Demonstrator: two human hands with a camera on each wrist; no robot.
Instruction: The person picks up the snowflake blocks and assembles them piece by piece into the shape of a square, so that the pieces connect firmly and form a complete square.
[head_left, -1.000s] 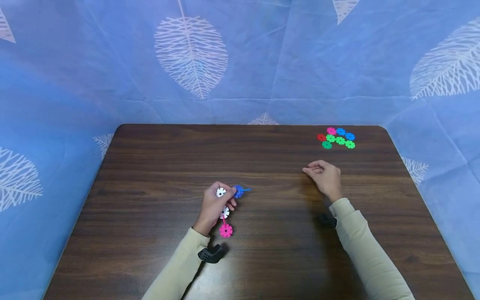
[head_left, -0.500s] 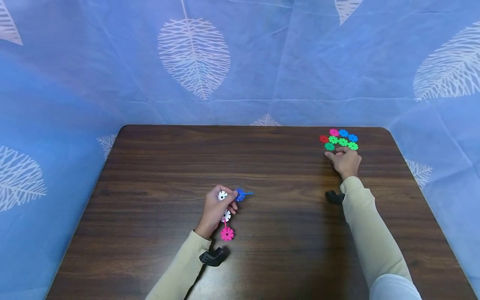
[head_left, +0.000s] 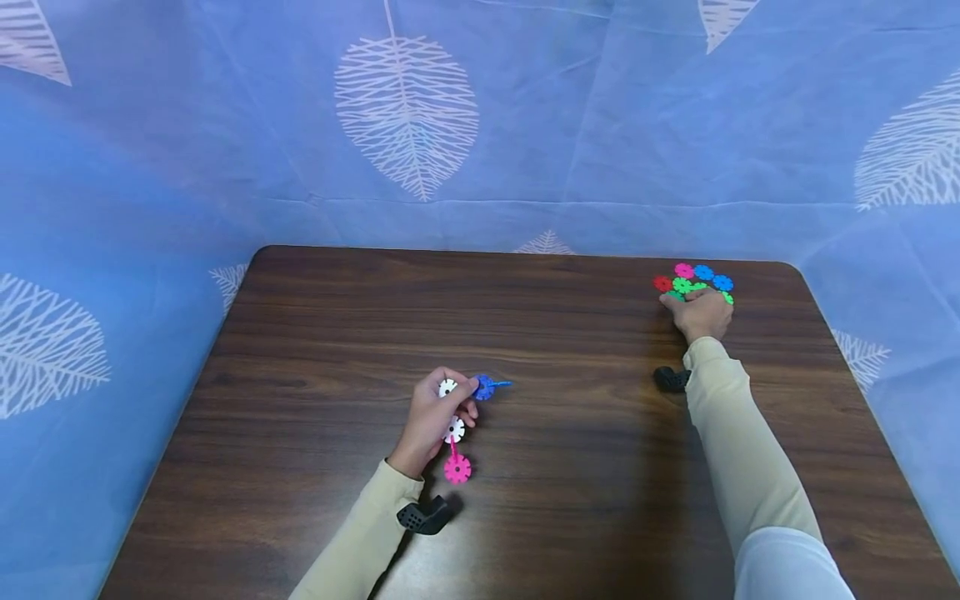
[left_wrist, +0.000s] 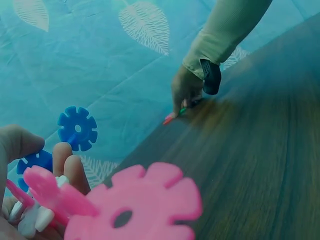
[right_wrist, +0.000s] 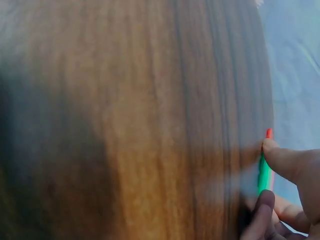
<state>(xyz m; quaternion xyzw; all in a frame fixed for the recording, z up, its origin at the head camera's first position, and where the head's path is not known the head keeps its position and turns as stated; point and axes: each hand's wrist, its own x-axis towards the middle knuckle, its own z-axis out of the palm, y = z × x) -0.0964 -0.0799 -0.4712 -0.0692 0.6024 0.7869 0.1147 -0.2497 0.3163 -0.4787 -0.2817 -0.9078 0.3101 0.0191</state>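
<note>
In the head view my left hand (head_left: pixel 435 412) holds a linked chain of notched plastic discs. A blue disc (head_left: pixel 483 387) is pinched by thumb and fingers, with another blue disc (left_wrist: pixel 77 128) slotted to it, edge-on from above. White discs (head_left: pixel 454 429) show beside the palm, partly covered by the fingers, and a pink disc (head_left: pixel 457 468) hangs at the near end. My right hand (head_left: pixel 702 315) is down at the loose discs at the back right, thumb and fingertips apart at the green discs (right_wrist: pixel 263 175). The hand covers part of the green ones.
Beyond the right hand lie a red disc (head_left: pixel 662 283), a pink loose disc (head_left: pixel 684 271) and blue loose discs (head_left: pixel 722 282), close to the back edge of the brown wooden table (head_left: pixel 360 308). A blue leaf-print cloth (head_left: pixel 525 100) hangs behind.
My right hand has moved away and to the right, from mid-table to the loose discs, and its fingers are now over the green ones. My left hand keeps its hold, almost still.
</note>
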